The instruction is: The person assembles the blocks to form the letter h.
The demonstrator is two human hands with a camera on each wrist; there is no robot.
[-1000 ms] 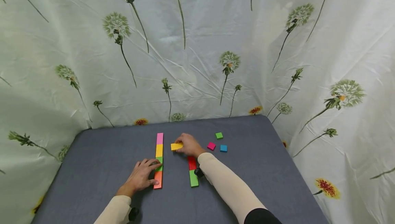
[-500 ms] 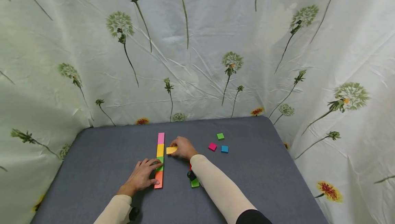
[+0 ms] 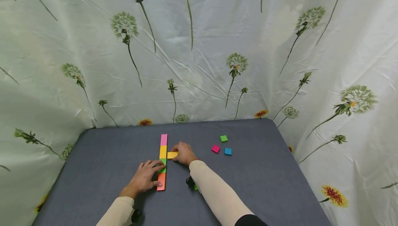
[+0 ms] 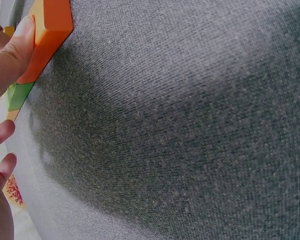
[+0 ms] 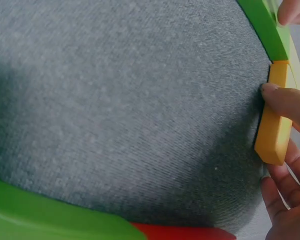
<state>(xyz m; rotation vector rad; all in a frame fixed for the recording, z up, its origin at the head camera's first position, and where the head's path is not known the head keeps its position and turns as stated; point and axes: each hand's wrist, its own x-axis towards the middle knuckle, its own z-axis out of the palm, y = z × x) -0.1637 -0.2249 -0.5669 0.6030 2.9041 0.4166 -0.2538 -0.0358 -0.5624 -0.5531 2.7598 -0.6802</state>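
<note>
A straight row of blocks runs away from me in the head view: orange [image 3: 161,177], green [image 3: 162,170], yellow [image 3: 163,151] and pink [image 3: 163,139] at the far end. My left hand [image 3: 143,178] rests along its near part, thumb pressing the orange block [image 4: 57,20] and fingertips on the green one. To the row's right, my right hand [image 3: 186,154] pinches a second yellow block [image 3: 172,155] between thumb and fingers. That yellow block [image 5: 275,122] lies crosswise, its end against or very close to the row's side.
Red [image 5: 180,232] and green [image 5: 45,215] blocks lie together under my right forearm, mostly hidden in the head view. Small pink [image 3: 216,149], blue [image 3: 228,151] and green [image 3: 224,138] blocks lie farther right on the grey table [image 3: 264,177]. A flowered curtain [image 3: 199,63] hangs behind.
My right hand has carried the yellow block left and slightly toward me, up to the side of the row. The left hand has stayed in place.
</note>
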